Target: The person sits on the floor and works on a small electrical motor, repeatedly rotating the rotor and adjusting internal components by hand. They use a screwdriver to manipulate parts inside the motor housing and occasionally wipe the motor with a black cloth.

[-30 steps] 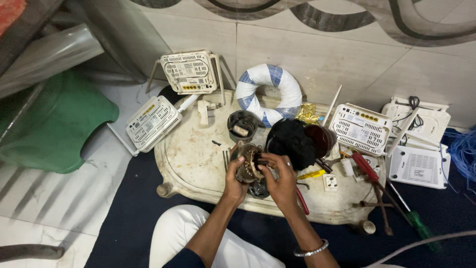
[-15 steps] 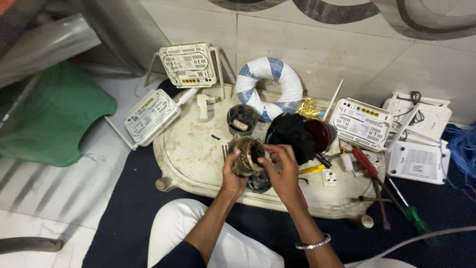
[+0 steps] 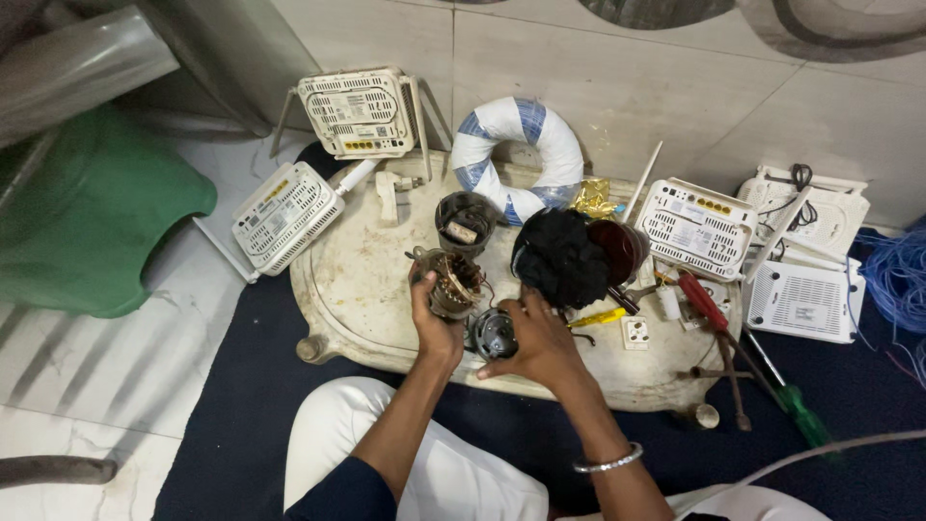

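My left hand [image 3: 436, 323] is closed around a small motor winding with copper coils [image 3: 453, 280], held just above a low, worn white tray table [image 3: 357, 280]. My right hand [image 3: 540, 338] rests on the table beside it, fingers on a round dark metal motor part [image 3: 494, 333]. A dark cup-shaped housing [image 3: 465, 220] stands behind the winding. To the right of it lies a black cloth bundle [image 3: 564, 259] against a dark red bowl [image 3: 622, 246].
White router boxes lie around: one [image 3: 359, 114] at the back, one [image 3: 285, 214] at the left, others [image 3: 696, 227] at the right. A white and blue wrapped ring [image 3: 518, 154], red-handled tool [image 3: 702, 301], green screwdriver [image 3: 799, 413], white socket [image 3: 635, 333], green stool [image 3: 87, 217].
My right hand has left the winding and dropped to the round dark part on the table. My left hand still holds the winding, shifted slightly left.
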